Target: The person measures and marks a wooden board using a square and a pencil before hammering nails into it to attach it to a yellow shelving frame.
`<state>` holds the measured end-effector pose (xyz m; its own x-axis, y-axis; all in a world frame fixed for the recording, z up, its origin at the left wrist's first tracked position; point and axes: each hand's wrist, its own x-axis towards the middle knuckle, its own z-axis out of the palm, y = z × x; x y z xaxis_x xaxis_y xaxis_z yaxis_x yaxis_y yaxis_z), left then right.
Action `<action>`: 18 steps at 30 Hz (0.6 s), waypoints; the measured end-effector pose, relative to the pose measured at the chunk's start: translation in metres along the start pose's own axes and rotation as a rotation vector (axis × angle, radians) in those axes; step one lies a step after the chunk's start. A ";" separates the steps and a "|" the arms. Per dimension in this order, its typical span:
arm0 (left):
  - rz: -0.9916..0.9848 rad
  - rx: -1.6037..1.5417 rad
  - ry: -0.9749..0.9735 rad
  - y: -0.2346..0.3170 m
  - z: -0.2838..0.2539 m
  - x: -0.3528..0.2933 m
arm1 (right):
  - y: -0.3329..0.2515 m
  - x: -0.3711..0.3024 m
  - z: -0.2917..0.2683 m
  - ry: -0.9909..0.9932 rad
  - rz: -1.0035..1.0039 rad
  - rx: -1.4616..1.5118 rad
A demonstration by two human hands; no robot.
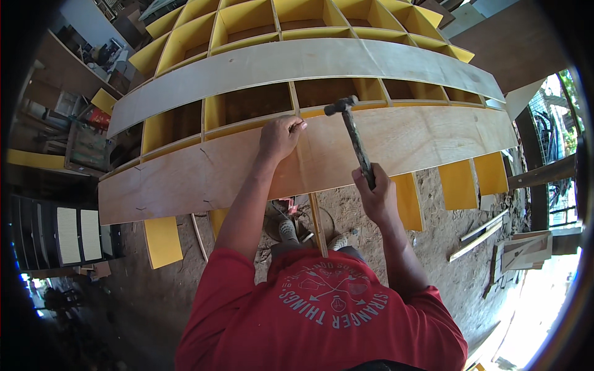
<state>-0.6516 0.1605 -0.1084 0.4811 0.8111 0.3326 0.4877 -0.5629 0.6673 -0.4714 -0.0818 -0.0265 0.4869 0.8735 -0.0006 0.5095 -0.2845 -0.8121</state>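
In my right hand (377, 195) is a hammer (356, 136), gripped near the end of its worn handle. Its dark head is raised over the far edge of a plywood strip (396, 137), to the right of my left hand. My left hand (281, 137) rests at that far edge with thumb and fingers pinched. A thin dark sliver, which looks like a nail (296, 123), shows between the fingertips. Several nails, one of them a nail (205, 153), stick up from the left part of the strip. Underneath lies a wooden grid frame (247, 127) with yellow-faced boards.
A second, paler plywood strip (247, 62) crosses the frame farther away. Yellow panels (458, 185) stick out below the near strip. Wood offcuts (476, 240) lie on the dirt floor (427, 247) to the right. A thin upright board (318, 226) reaches toward my body.
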 end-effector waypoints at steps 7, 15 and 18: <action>0.029 0.014 -0.006 0.002 -0.001 -0.001 | -0.015 0.024 0.004 -0.036 -0.128 -0.124; 0.044 -0.028 0.003 0.002 -0.001 -0.003 | -0.010 0.031 0.012 -0.051 -0.251 -0.444; 0.071 0.031 0.006 0.001 0.000 -0.004 | -0.025 0.026 0.004 0.019 -0.282 -0.324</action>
<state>-0.6531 0.1565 -0.1098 0.5106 0.7701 0.3824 0.4747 -0.6233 0.6214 -0.4747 -0.0507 -0.0082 0.3081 0.9283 0.2082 0.8195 -0.1478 -0.5537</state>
